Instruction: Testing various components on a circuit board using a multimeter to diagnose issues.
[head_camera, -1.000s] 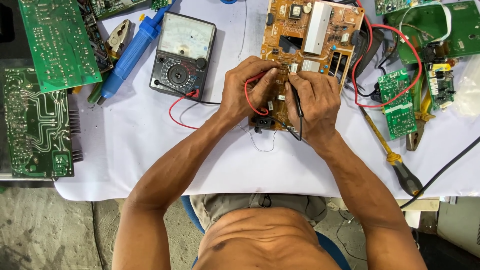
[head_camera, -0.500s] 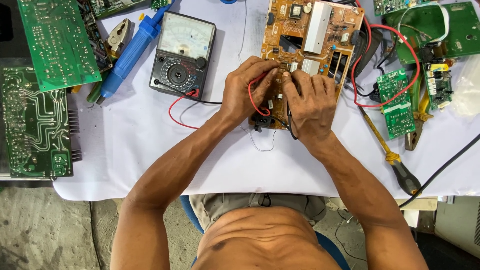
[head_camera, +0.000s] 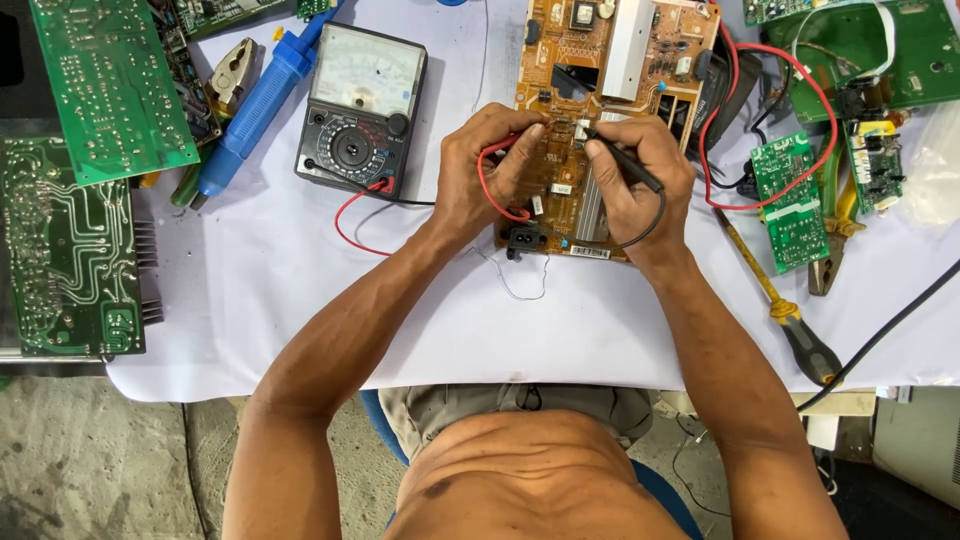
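Two hands now sit higher on the brown circuit board (head_camera: 600, 90), left hand (head_camera: 487, 170) pinching one red probe (head_camera: 510, 148), right hand (head_camera: 640, 180) gripping one black probe (head_camera: 625, 160), beside one analog multimeter (head_camera: 360, 105).

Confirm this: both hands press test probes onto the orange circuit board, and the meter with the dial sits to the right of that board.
Wrong side. In the head view the meter sits left of the orange circuit board. Both the left hand and right hand do press probes onto it.

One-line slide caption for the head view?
Both hands, left hand and right hand, press meter probes onto an orange circuit board beside an analog multimeter on a white-covered table.
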